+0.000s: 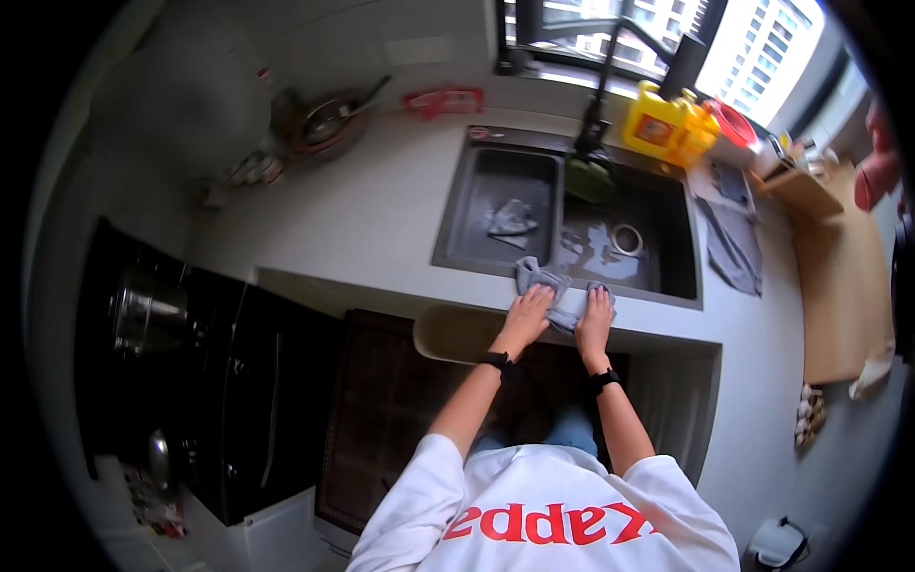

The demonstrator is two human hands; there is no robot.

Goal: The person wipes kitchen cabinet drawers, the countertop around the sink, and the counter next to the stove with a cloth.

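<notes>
A grey cloth (562, 317) lies bunched over the counter's front edge, just before the double sink (553, 276). My left hand (526, 318) grips one part of it, fingers pressed over the folds. Close by on the right, my right hand (594, 324) has its fingers bent over the other end. Inside the left basin rests a second wet grey cloth (513, 219). The right basin has a white ring-shaped drain (626, 240) and pooled water. What lies beneath my palms is hidden.
A black faucet (596, 119) rises behind the sink, with a green item (588, 179) below its spout. Yellow jugs (655, 122) stand at the back right. Another grey cloth (732, 246) lies right of the sink, near a wooden board (843, 286). The stove (181, 353) is at left.
</notes>
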